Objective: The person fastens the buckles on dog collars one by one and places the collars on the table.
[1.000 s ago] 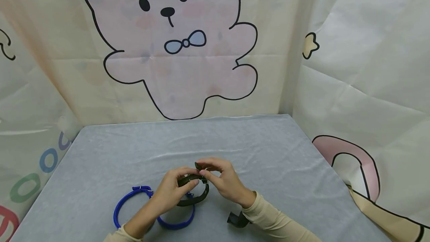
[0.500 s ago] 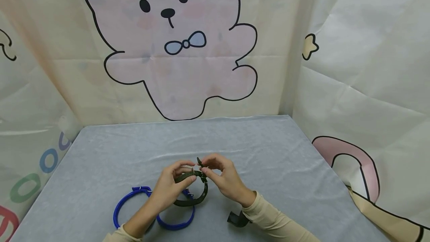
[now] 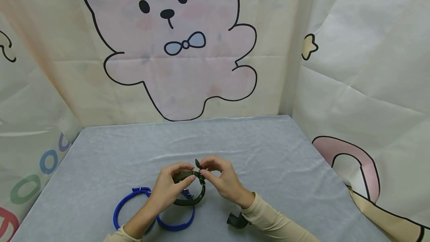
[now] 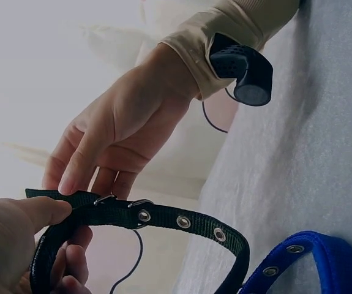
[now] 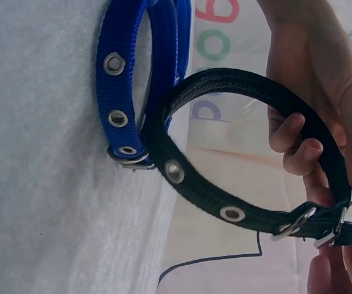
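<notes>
A dark green pet collar [image 3: 193,201] with metal eyelets is held up as a loop over the table. My left hand [image 3: 169,183] grips its band beside the buckle, thumb on one face and fingers curled on the other. My right hand [image 3: 224,179] pinches the strap's free end [image 4: 41,193], which sticks out past the metal buckle [image 5: 333,233]. In the right wrist view, the buckle's thin prong stands away from the band, and a metal ring [image 5: 295,225] sits just beside it. The right fingertips are partly cut off there.
Blue collars [image 3: 175,227] with eyelets lie on the grey cloth-covered table [image 3: 268,152], partly behind my left forearm. A black wrist camera [image 3: 237,220] hangs beneath my right sleeve. Printed fabric walls [image 3: 362,66] stand around the table.
My left fingers have drawn back slightly left from the buckle, and the green collar has shifted slightly left with them. The strap's free end now points up more visibly between the hands.
</notes>
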